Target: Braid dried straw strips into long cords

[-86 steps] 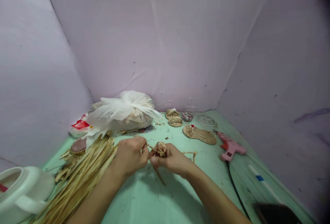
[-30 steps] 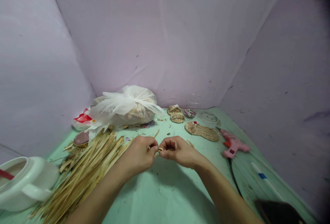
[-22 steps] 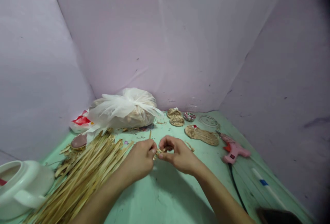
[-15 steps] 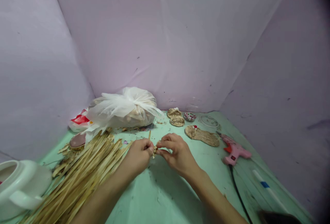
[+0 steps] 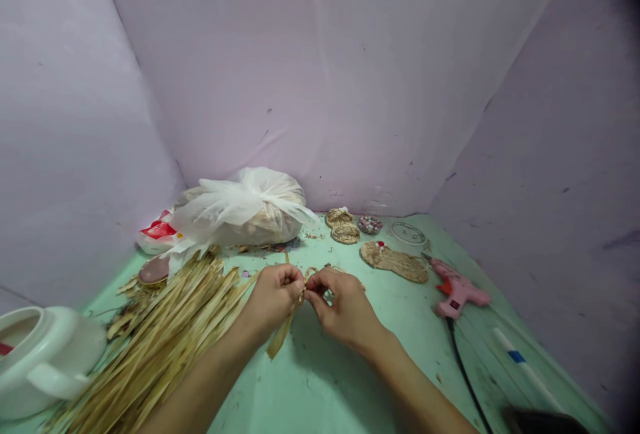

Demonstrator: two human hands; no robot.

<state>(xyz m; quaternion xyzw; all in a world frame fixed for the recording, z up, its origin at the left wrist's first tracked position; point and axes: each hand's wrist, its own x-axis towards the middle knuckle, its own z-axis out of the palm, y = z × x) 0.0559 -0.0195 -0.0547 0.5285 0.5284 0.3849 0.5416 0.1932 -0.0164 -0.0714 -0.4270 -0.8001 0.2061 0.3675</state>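
My left hand [image 5: 280, 291] and my right hand [image 5: 345, 297] meet above the middle of the green table. Both are closed in a pinch on a braid of dried leaf strips [image 5: 311, 271], which shows between the fingertips and loops behind the right hand. A flat loose strip end [image 5: 280, 339] hangs below my left hand, and a thin one pokes up above it. Left of my hands lies a bundle of long dried leaf strips [image 5: 165, 341]. Beyond my right hand rests a woven sole-shaped piece [image 5: 395, 263] with a red bead on it.
A tied white plastic bag [image 5: 250, 211] lies at the back. Right stand a pink glue gun [image 5: 460, 291] with a black cord and a white pen [image 5: 525, 367]. Small woven pieces [image 5: 344, 226] and a tub of beads [image 5: 370, 224] sit behind. A white pot [image 5: 55, 354] is at left.
The flat strip end has come into view below my left hand, and more of the braid shows beyond my fingers. My hands stay close together in nearly the same place.
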